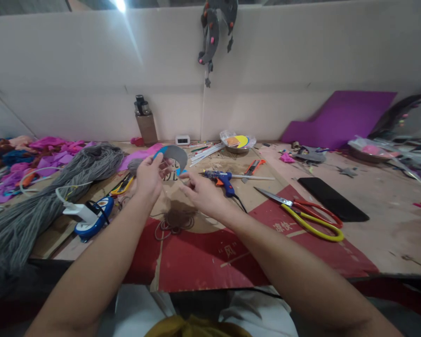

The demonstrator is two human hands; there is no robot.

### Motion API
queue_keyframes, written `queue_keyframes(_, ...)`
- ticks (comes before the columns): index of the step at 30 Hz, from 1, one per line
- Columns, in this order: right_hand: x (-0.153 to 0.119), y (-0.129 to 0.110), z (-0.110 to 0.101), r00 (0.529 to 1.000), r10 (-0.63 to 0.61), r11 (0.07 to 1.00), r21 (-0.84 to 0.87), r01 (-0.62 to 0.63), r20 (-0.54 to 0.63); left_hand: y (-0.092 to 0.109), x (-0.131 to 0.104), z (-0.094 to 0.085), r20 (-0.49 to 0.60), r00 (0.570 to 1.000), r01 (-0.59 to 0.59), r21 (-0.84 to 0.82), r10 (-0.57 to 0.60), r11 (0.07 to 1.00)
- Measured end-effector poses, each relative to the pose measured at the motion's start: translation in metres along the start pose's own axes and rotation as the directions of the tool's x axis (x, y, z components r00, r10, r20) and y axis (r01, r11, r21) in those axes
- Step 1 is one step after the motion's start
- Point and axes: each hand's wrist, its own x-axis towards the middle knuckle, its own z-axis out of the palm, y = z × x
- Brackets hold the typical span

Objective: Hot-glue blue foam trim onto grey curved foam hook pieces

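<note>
Mustard cloth (196,326) nearest, at the lower edge. Left hand (150,178): fingers pinching a grey-and-blue curved piece (178,154), raised above the worktop (389,224). Right hand (203,193): fingers bunched at its lower tip; pinch or mere touch, too small to tell. Outward: loose cord (173,223) below, glue gun (226,182) to the right, scissors (301,211) farther. Judged step: two-handed work at the blue tip. Next move seems to call for a steady left hold, careful right-hand guiding.
</note>
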Motion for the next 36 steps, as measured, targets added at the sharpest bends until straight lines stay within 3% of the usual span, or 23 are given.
queue_keyframes(2, -0.001, -0.002, -0.002, 0.984, -0.048, 0.998, -0.032, 0.055, 0.174, 0.004, 0.009, -0.006, -0.014, 1.0, 0.016, -0.057, -0.016, 0.998)
queue_keyframes(5, -0.002, -0.005, -0.015, 0.881, -0.082, 0.985, -0.095, 0.142, 0.466, 0.007, 0.015, -0.008, -0.031, 0.998, 0.055, -0.135, -0.06, 0.989)
queue_keyframes(7, 0.0, -0.005, -0.026, 0.836, -0.024, 0.977, -0.163, 0.134, 0.548, 0.006, 0.013, -0.005, -0.026, 0.994, 0.099, -0.156, -0.104, 0.983)
queue_keyframes(8, 0.001, -0.003, -0.031, 0.858, 0.005, 0.973, -0.2, 0.115, 0.513, 0.005, 0.011, -0.003, -0.016, 0.992, 0.123, -0.156, -0.127, 0.98)
queue_keyframes(9, 0.003, -0.001, -0.036, 0.91, 0.017, 0.969, -0.23, 0.087, 0.415, 0.004, 0.007, 0.0, -0.004, 0.99, 0.139, -0.153, -0.142, 0.978)
queue_keyframes(11, 0.009, 0.007, -0.042, 0.999, -0.009, 0.971, -0.237, 0.021, 0.053, 0.002, -0.001, 0.006, 0.037, 0.984, 0.18, -0.131, -0.177, 0.975)
queue_keyframes(12, 0.013, 0.012, -0.044, 0.988, -0.025, 0.978, -0.21, -0.008, -0.153, 0.0, -0.006, 0.009, 0.053, 0.982, 0.189, -0.118, -0.183, 0.975)
queue_keyframes(13, 0.016, 0.016, -0.044, 0.949, -0.022, 0.986, -0.162, -0.031, -0.315, -0.001, -0.01, 0.012, 0.068, 0.979, 0.199, -0.102, -0.193, 0.975)
queue_keyframes(15, 0.022, 0.025, -0.041, 0.9, 0.03, 0.999, -0.014, -0.04, -0.435, -0.001, -0.018, 0.016, 0.119, 0.972, 0.211, -0.075, -0.201, 0.975)
queue_keyframes(19, 0.03, 0.037, -0.033, 0.962, 0.16, 0.943, 0.324, -0.082, -0.22, 0.003, -0.024, 0.018, 0.219, 0.937, 0.287, -0.036, -0.272, 0.957)
queue_keyframes(23, 0.032, 0.041, -0.033, 0.95, 0.26, 0.833, 0.539, -0.129, -0.174, 0.008, -0.02, 0.014, 0.309, 0.879, 0.369, 0.04, -0.363, 0.928)
queue_keyframes(36, 0.032, 0.041, -0.037, 0.97, 0.158, 0.873, 0.486, -0.048, -0.187, 0.01, -0.016, 0.011, 0.337, 0.908, 0.182, 0.217, -0.248, 0.959)
